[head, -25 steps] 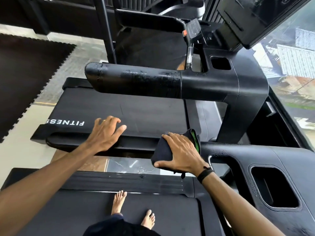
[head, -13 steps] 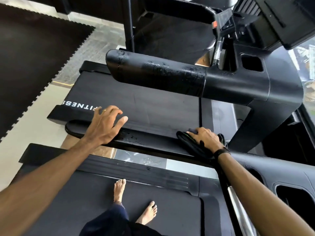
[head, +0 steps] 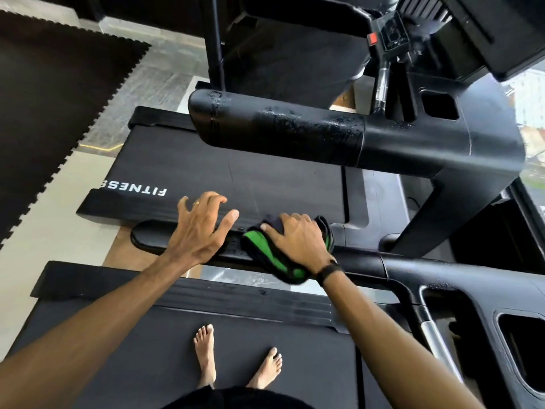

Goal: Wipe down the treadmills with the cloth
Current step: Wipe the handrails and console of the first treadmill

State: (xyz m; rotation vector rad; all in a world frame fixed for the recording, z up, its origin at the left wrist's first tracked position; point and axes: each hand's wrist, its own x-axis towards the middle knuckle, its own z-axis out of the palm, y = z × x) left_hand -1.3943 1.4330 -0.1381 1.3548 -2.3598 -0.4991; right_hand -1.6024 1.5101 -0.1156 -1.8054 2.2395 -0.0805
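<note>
I stand barefoot on the belt of the near treadmill (head: 124, 343). Its black left handrail (head: 153, 239) runs across the middle of the view. My right hand (head: 298, 240) grips a dark cloth with green trim (head: 265, 255), wrapped over the handrail. My left hand (head: 200, 228) rests on the same rail just left of the cloth, fingers spread and straight. A second treadmill (head: 224, 172) with "FITNESS" on its belt lies beyond, its thick handrail (head: 280, 128) spotted with wet droplets.
The near treadmill's console arm with a cup recess (head: 519, 349) is at the lower right. A screen (head: 486, 31) and a red stop button (head: 373, 39) sit at the top right. Black foam floor mats (head: 50, 93) cover the left; pale floor (head: 38, 240) lies between.
My right hand has slid the cloth leftward along the near handrail, toward my left hand, and its green side now shows. My left hand has stayed on the rail.
</note>
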